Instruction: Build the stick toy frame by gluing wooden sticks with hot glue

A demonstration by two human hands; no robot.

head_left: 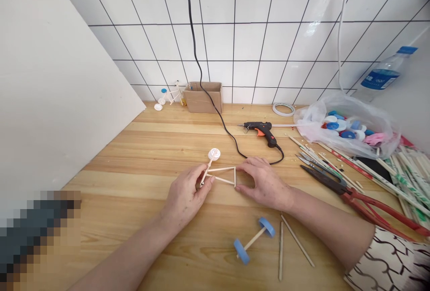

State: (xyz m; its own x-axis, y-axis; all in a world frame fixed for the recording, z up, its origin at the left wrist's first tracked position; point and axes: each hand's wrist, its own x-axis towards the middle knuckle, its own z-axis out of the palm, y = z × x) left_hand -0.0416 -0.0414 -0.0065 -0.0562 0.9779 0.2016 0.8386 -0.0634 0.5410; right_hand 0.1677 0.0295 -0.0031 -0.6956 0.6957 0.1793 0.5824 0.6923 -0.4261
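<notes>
Between my hands is a small frame of thin wooden sticks [221, 179], with a white bottle cap [214, 154] at the far end of its cross stick. My left hand [188, 190] pinches the frame's left side between thumb and fingers. On the other side, my right hand [265, 183] has thumb and fingers closed about the short end stick. Nearer to me lies a pair of blue bottle caps [242, 251] joined by a stick. Two loose sticks [281, 250] rest beside it, below my right forearm.
A black glue gun [262, 130] lies beyond my hands, its cord crossing the table. To the right are red-handled shears [363, 201], bundled sticks [410, 179], and a plastic bag [312, 123] of bottle caps. A cardboard box [204, 100] and tape roll [284, 109] stand near the wall.
</notes>
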